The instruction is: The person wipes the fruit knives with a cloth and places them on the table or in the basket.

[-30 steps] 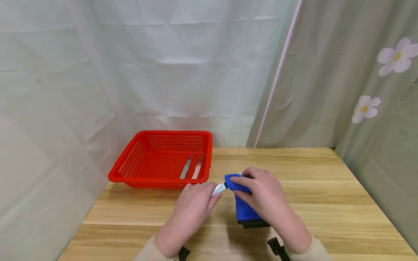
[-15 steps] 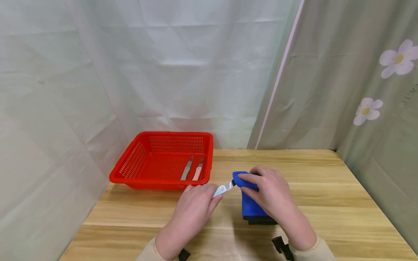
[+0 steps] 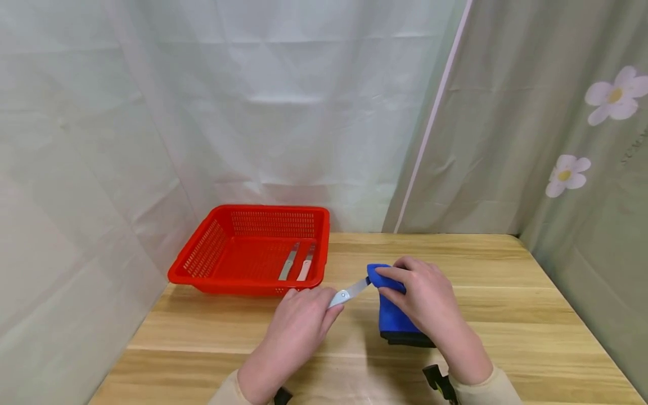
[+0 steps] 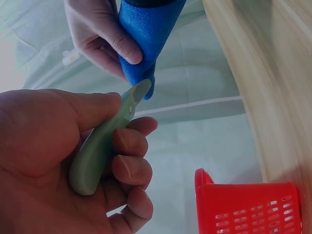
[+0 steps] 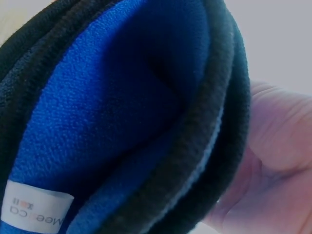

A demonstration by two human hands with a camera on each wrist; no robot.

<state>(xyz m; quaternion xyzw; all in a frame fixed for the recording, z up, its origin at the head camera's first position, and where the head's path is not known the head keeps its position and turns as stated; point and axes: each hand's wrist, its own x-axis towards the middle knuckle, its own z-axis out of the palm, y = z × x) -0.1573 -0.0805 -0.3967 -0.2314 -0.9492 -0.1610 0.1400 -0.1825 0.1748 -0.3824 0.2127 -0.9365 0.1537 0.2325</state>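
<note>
My left hand (image 3: 302, 318) grips a knife by its pale green handle (image 4: 97, 153), blade pointing toward the right hand. In the head view the bare metal blade (image 3: 358, 288) slants up to the right, its dark tip end running into a fold of blue cloth (image 3: 395, 318). My right hand (image 3: 427, 295) pinches that fold between thumb and fingers at the tip. The rest of the cloth, edged in black, hangs below the hand over the table. From the right wrist the cloth (image 5: 112, 97) appears folded, with a white label (image 5: 36, 207) at its edge.
A red perforated plastic basket (image 3: 223, 286) stands at the back left of the wooden table (image 3: 506, 315). Two similar knives, a greenish one (image 3: 288, 263) and a pinkish one (image 3: 306, 264), lie inside its right side. Light curtains (image 3: 304, 112) rise behind the table.
The right hand and cloth have slid right and slightly up along the blade, away from the left hand. More bare metal shows now. The left hand has stayed nearly in place.
</note>
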